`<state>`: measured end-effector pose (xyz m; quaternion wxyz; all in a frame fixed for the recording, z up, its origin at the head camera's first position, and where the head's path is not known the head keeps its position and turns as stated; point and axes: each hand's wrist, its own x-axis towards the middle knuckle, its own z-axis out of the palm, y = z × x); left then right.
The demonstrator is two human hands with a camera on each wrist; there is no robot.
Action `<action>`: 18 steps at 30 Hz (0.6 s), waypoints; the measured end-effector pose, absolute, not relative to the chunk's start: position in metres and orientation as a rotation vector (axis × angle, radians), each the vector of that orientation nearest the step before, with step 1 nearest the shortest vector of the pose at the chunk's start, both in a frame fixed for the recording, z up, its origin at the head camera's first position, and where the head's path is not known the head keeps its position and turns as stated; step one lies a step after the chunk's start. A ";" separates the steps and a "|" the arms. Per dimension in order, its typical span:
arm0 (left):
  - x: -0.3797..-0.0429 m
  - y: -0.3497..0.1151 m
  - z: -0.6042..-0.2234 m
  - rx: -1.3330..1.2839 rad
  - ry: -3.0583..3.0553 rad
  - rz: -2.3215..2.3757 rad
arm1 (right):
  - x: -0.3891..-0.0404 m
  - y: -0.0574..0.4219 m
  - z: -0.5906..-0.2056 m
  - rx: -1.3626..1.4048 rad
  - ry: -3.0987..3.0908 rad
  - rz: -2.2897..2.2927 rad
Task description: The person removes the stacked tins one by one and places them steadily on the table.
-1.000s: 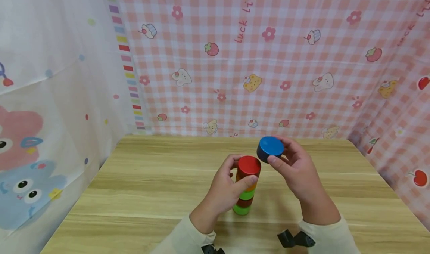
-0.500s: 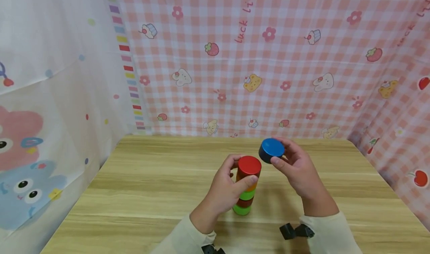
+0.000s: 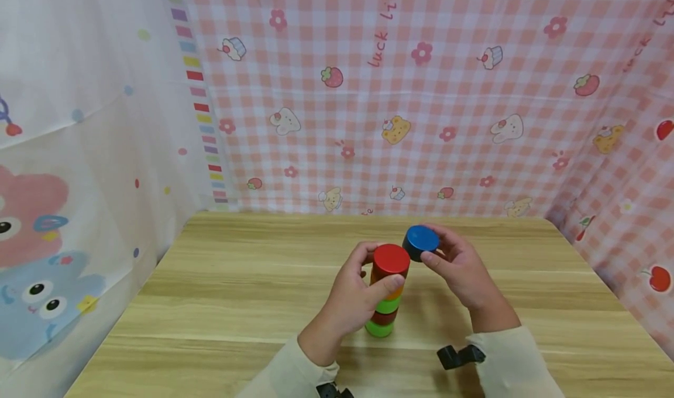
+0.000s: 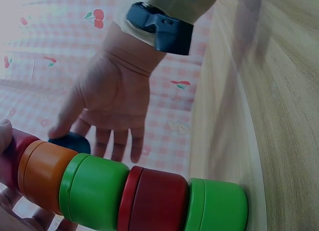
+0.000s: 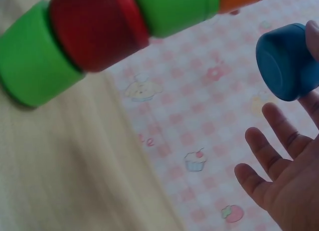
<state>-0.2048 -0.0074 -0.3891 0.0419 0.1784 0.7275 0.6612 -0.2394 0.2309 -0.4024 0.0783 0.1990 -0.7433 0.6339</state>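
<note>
Head view: right grip (image 3: 461, 270) pinches the blue cylinder (image 3: 421, 242), now lower and nearer the stack (image 3: 388, 304) the left grip (image 3: 351, 295) holds.

Container stack (image 3: 387, 305): five round units, upright on surface (image 3: 237, 304), red topmost, then orange, green, dark red, green; blue container (image 3: 421, 242): held raised near stack top

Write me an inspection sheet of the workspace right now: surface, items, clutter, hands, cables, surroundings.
Surface: wood-grain table, bare to the left of the stack.
Items: the stack stands on the table, five tubs from the top: red, orange, green, dark red, green; a blue tub is held off the table, beside the stack's top.
Clutter: nothing seen.
Hands: left hand grips the stack's upper part; right hand pinches the blue tub.
Cables: nothing seen.
Surroundings: patterned cloth behind and at both sides.
</note>
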 end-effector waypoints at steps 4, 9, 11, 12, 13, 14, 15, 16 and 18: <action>-0.205 -0.007 -0.389 0.542 2.229 2.021 | -0.244 0.230 -0.412 0.569 -2.266 1.906; -0.205 -0.008 -0.389 0.543 2.230 2.014 | -0.248 0.228 -0.422 0.518 -2.321 1.942; -0.205 -0.008 -0.389 0.544 2.235 2.013 | -0.249 0.227 -0.425 0.494 -2.345 1.946; -0.205 -0.008 -0.389 0.545 2.239 2.011 | -0.249 0.227 -0.426 0.487 -2.354 1.944; -0.205 -0.008 -0.389 0.545 2.243 2.010 | -0.250 0.227 -0.427 0.482 -2.361 1.942; -0.205 -0.008 -0.389 0.545 2.242 2.010 | -0.250 0.227 -0.429 0.480 -2.364 1.943; -0.204 -0.008 -0.389 0.544 2.242 2.010 | -0.251 0.227 -0.430 0.478 -2.364 1.946; -0.205 -0.008 -0.389 0.543 2.240 2.011 | -0.251 0.227 -0.431 0.476 -2.366 1.946; -0.204 -0.008 -0.389 0.540 2.237 2.012 | -0.252 0.227 -0.433 0.478 -2.370 1.942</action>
